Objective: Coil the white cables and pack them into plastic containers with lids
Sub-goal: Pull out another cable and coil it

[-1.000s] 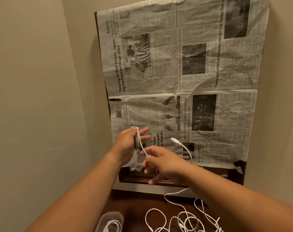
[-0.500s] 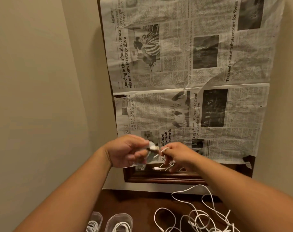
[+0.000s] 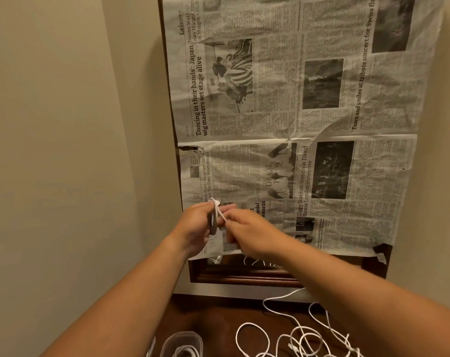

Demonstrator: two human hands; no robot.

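Observation:
Raised in front of the wall, my left hand (image 3: 196, 225) grips a small coil of white cable (image 3: 213, 219) wound around its fingers. Close against it, my right hand (image 3: 247, 233) pinches the cable's loose end just right of the coil. A tangle of loose white cables (image 3: 296, 338) lies on the dark wooden table (image 3: 213, 318) below my right arm. At the bottom edge stands a clear plastic container (image 3: 182, 343) with a coiled white cable inside; no lid is on it.
Newspaper sheets (image 3: 296, 124) cover a dark wooden frame (image 3: 244, 275) on the wall behind the table. Beige walls meet in a corner at the left.
My hands came together and rose slightly. The loose end that stuck out a second ago is now wrapped close to the coil. The camera view shifted, bringing a container into sight.

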